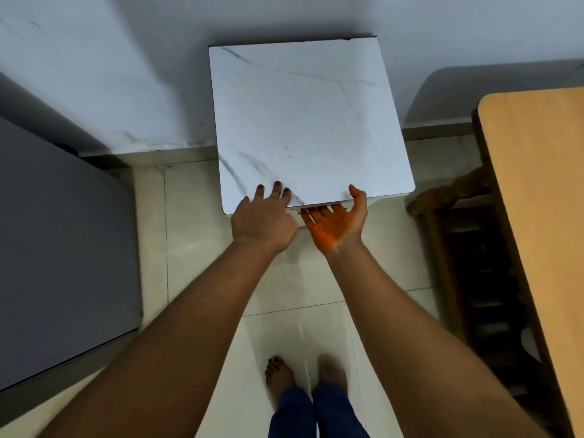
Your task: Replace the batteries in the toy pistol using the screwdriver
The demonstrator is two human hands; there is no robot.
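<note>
Hands at frame centre on white marble-look worktop (309,121): left hand (264,221) flat on near edge, fingers straight; right hand (336,221) palm up, fingers hooked under the edge, thumb on top, gripping it. Toy pistol and screwdriver not visible. Bare feet (279,379) at bottom.

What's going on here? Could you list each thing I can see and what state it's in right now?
Left hand: palm down, fingers resting flat on the marble-top table's near edge.
Right hand: palm up, fingers tucked under that edge, thumb on top.
Marble-top table: level, standing against the wall, top bare.
Wooden table: at the right, only partly in view.
Toy pistol, screwdriver, batteries: not in view.
</note>
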